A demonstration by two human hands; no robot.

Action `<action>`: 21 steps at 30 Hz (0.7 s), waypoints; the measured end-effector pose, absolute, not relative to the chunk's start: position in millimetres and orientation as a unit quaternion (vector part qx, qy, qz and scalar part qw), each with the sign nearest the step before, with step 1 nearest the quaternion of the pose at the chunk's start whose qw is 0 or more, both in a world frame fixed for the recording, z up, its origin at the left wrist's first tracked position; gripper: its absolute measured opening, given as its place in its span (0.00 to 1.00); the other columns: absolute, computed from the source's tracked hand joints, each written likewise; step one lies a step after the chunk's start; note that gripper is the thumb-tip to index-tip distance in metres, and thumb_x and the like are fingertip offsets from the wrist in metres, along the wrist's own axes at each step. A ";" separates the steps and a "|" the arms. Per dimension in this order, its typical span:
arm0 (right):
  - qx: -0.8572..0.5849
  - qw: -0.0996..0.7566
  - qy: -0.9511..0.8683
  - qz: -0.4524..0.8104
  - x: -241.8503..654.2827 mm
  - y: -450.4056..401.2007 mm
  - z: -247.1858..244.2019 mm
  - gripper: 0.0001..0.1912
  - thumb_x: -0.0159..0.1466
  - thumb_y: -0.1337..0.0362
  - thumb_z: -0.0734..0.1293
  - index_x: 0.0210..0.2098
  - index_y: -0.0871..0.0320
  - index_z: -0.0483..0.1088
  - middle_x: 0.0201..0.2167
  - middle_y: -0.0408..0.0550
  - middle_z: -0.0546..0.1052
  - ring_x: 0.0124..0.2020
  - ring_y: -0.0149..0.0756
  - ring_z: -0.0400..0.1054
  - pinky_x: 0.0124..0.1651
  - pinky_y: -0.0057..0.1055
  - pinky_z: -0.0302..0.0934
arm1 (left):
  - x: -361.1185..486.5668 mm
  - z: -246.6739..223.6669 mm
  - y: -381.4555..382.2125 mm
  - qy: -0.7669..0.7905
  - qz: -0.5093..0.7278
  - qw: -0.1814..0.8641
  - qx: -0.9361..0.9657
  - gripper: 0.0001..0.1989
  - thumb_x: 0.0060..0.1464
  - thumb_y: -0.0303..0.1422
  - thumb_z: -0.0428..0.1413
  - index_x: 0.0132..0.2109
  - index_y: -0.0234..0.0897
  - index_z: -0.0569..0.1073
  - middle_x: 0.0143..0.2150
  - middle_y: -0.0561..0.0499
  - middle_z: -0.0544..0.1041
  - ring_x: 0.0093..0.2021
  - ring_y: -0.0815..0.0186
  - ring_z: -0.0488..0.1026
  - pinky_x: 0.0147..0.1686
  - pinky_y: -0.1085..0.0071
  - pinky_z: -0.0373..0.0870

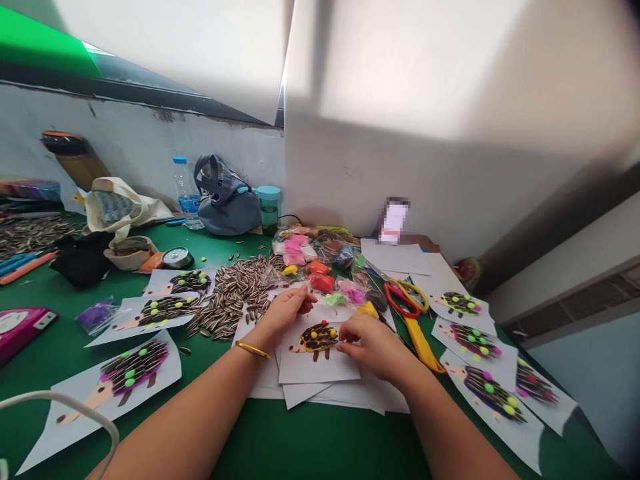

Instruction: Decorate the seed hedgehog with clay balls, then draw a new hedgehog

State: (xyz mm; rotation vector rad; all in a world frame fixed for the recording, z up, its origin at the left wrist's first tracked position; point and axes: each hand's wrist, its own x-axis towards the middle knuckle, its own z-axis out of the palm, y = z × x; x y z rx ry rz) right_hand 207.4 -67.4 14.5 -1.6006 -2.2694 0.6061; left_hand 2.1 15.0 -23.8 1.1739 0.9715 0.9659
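Note:
My left hand (pixel 285 315) rests at the top edge of a white paper card (pixel 320 370), and my right hand (pixel 373 345) has its fingertips at the card's right side. On the card is a small hedgehog picture (pixel 317 338) with dark seeds and yellow and red clay dots. Whether either hand pinches something small is hidden by the fingers. A heap of striped sunflower seeds (pixel 233 300) lies left of my left hand. Bags of coloured modelling clay (pixel 317 263) lie just beyond both hands.
Several finished hedgehog cards (pixel 135 380) lie on the green table (pixel 270 433) on both sides. Red-handled scissors (pixel 403 299) and a yellow utility knife (pixel 423 345) lie to the right. A water bottle (pixel 187 193), a grey bag (pixel 225 200) and more seeds stand at the back.

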 end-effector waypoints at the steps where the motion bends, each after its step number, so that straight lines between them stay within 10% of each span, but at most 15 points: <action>1: -0.559 0.149 -0.788 0.213 207.2 -67.3 14.5 0.03 0.59 0.62 0.69 0.32 0.55 0.72 0.31 0.43 0.74 0.34 0.33 0.66 0.37 0.29 0.55 | 2.2 -23.8 15.1 0.422 0.420 0.621 0.510 0.23 0.53 0.52 0.54 0.32 0.35 0.77 0.29 0.49 0.75 0.31 0.66 0.69 0.35 0.70 0.65; 21: -0.528 0.182 -0.809 0.184 198.8 -66.0 5.4 0.06 0.57 0.72 0.70 0.31 0.55 0.71 0.32 0.43 0.71 0.37 0.34 0.64 0.40 0.29 0.56 | 2.1 -20.0 13.6 0.420 0.416 0.625 0.511 0.24 0.51 0.53 0.54 0.33 0.34 0.77 0.29 0.48 0.75 0.31 0.66 0.68 0.34 0.70 0.64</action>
